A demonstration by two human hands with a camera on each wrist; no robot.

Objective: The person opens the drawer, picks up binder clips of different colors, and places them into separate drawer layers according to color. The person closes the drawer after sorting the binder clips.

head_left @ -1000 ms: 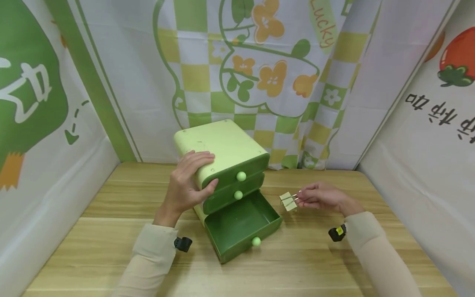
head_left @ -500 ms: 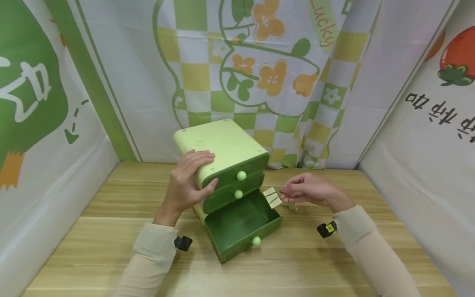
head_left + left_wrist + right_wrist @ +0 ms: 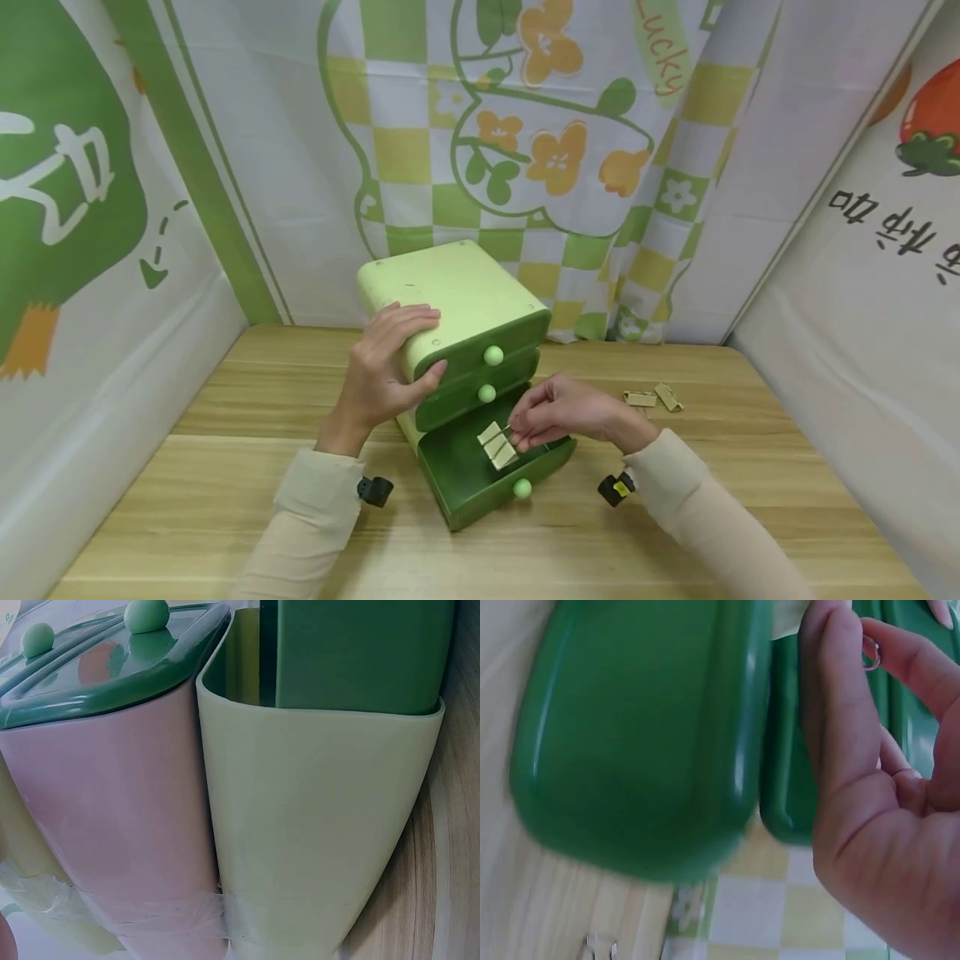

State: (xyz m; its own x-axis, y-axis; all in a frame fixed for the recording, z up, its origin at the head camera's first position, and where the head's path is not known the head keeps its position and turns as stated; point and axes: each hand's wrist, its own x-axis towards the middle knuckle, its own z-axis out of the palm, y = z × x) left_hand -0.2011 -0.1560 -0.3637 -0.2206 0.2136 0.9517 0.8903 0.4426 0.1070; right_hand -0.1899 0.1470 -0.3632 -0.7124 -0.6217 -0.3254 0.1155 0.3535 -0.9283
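A small pale-green cabinet (image 3: 465, 287) with dark-green drawers stands on the table, its bottom drawer (image 3: 453, 473) pulled out. My left hand (image 3: 375, 375) holds the cabinet's upper left corner, fingers over the top and thumb against the front. Over the pulled-out drawer, my right hand (image 3: 566, 410) pinches a pale-yellow binder clip (image 3: 497, 447) by its wire handles. The clip's body hangs inside the drawer's outline; whether it touches the bottom I cannot tell. In the right wrist view only a wire loop (image 3: 874, 654) of the clip shows between the fingers.
Two more binder clips, one on the left (image 3: 640, 399) and one on the right (image 3: 669, 397), lie on the wooden table (image 3: 675, 533) right of the cabinet. A printed curtain (image 3: 405, 158) hangs behind. Pink and pale-green drawer housings (image 3: 322, 810) fill the left wrist view.
My right hand has carried the binder clip leftward from the table to over the pulled-out drawer. The two clips on the table have come into sight. My left hand stays on the cabinet.
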